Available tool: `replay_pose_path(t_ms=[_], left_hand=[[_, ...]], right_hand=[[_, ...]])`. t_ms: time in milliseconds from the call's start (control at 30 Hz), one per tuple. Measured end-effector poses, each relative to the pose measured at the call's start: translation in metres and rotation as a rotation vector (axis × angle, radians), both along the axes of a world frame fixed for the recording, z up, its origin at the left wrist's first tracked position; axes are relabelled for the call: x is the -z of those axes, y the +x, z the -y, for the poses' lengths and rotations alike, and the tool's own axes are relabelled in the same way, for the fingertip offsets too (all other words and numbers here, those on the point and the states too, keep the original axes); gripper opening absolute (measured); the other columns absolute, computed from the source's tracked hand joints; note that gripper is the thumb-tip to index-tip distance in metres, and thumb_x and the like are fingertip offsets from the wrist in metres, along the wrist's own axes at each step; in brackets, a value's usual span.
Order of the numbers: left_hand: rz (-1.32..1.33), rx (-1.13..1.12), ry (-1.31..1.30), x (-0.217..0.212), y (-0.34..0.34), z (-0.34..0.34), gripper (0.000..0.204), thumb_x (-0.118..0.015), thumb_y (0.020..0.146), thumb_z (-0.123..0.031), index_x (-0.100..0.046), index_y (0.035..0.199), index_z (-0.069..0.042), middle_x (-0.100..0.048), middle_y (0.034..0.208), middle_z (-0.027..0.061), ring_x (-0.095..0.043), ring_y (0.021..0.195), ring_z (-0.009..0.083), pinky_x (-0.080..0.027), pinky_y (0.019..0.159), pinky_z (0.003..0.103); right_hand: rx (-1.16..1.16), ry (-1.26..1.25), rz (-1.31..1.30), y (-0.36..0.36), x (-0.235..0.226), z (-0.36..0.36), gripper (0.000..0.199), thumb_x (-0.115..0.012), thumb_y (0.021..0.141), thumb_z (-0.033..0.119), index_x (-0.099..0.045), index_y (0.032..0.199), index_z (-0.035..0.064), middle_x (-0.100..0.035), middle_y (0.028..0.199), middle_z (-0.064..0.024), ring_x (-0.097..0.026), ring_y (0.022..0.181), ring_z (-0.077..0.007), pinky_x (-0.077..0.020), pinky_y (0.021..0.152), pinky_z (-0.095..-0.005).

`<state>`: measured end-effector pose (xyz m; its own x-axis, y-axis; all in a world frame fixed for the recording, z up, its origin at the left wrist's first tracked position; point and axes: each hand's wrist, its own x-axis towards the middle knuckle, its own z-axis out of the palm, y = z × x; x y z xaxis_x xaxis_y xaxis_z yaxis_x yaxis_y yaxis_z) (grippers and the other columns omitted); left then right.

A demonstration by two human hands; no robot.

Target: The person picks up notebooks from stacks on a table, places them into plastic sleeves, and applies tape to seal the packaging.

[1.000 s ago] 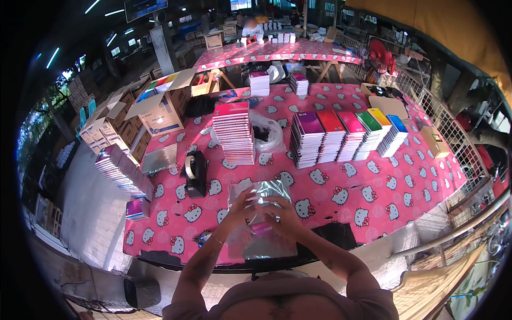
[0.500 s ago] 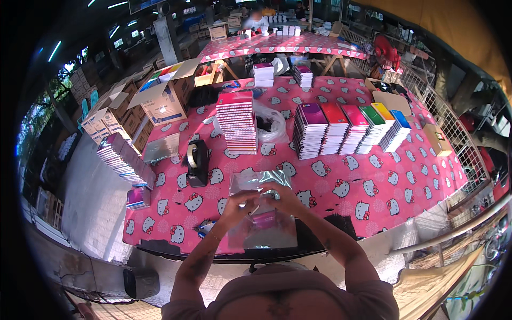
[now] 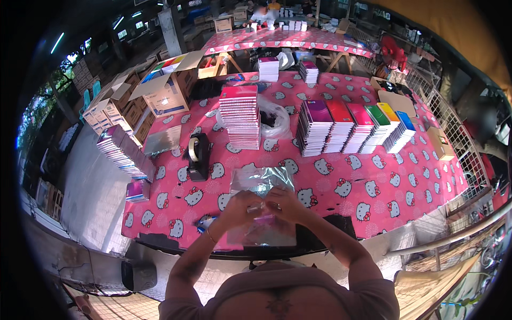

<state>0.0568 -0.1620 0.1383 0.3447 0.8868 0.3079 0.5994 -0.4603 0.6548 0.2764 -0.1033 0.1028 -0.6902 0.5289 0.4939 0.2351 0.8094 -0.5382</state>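
Shiny clear plastic sheets or bags (image 3: pixel 262 237) lie at the near edge of the table, below my chest. Above them my left hand (image 3: pixel 241 209) and my right hand (image 3: pixel 284 205) almost meet, fingers bent and pinched. Glossy clear plastic shows between the fingertips; its exact shape is hard to make out. A pinkish-purple patch appears through the plastic just under the hands. Beyond and left of my left hand stands a black tape dispenser (image 3: pixel 198 160) with a roll. By my left wrist lies a small blue and white object (image 3: pixel 205 223).
A tall stack of spiral notebooks (image 3: pixel 240 120) stands ahead, a crumpled plastic bag (image 3: pixel 276 121) beside it. Coloured notebook stacks (image 3: pixel 341 128) line up at right. More notebooks (image 3: pixel 124 152) edge the left side, near open cartons (image 3: pixel 169 96). A person (image 3: pixel 262 18) is at the far table.
Both hands have drawn closer together over the plastic, and the right fingers have come down and curled in. The whole view has shifted slightly.
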Motion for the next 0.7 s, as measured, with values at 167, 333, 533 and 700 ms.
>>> replay_pose_path(t_ms=[167, 333, 533, 700], left_hand=[[-0.072, 0.011, 0.147, 0.003, -0.003, -0.030, 0.009, -0.072, 0.084, -0.009, -0.071, 0.091, -0.003, -0.071, 0.084, 0.0134, -0.070, 0.072, 0.0315, -0.055, 0.065, 0.040], [-0.163, -0.161, -0.029, 0.012, 0.004, -0.036, 0.014, -0.069, 0.086, -0.019, -0.071, 0.086, -0.005, -0.071, 0.077, 0.0144, -0.070, 0.070, 0.0329, -0.055, 0.063, 0.044], [-0.338, -0.204, 0.097, 0.012, 0.026, -0.035, 0.019, -0.067, 0.085, -0.023, -0.068, 0.089, -0.005, -0.068, 0.071, 0.0151, -0.069, 0.068, 0.0360, -0.055, 0.062, 0.046], [-0.314, -0.239, 0.181, 0.017, 0.013, -0.042, 0.031, -0.073, 0.084, -0.020, -0.063, 0.109, -0.005, -0.067, 0.077, 0.0107, -0.068, 0.064, 0.0267, -0.053, 0.060, 0.038]], right_hand=[[0.126, -0.231, -0.044, -0.006, 0.006, 0.004, 0.029, -0.073, 0.085, 0.012, -0.054, 0.106, 0.0043, -0.062, 0.086, -0.0126, -0.065, 0.084, -0.0298, -0.0504, 0.073, -0.0434], [0.261, -0.177, -0.074, -0.016, 0.012, 0.017, 0.032, -0.073, 0.085, 0.012, -0.051, 0.108, 0.0039, -0.063, 0.094, -0.0140, -0.065, 0.085, -0.0302, -0.0517, 0.073, -0.0395], [0.207, -0.650, -0.336, -0.011, 0.024, -0.012, 0.037, -0.076, 0.084, 0.011, -0.057, 0.115, 0.0016, -0.064, 0.113, -0.0124, -0.066, 0.098, -0.0266, -0.0528, 0.085, -0.0376], [0.091, -0.729, -0.288, -0.014, 0.045, -0.015, 0.037, -0.075, 0.085, 0.003, -0.057, 0.118, 0.0014, -0.061, 0.113, -0.0049, -0.061, 0.104, -0.0143, -0.0526, 0.089, -0.0310]])
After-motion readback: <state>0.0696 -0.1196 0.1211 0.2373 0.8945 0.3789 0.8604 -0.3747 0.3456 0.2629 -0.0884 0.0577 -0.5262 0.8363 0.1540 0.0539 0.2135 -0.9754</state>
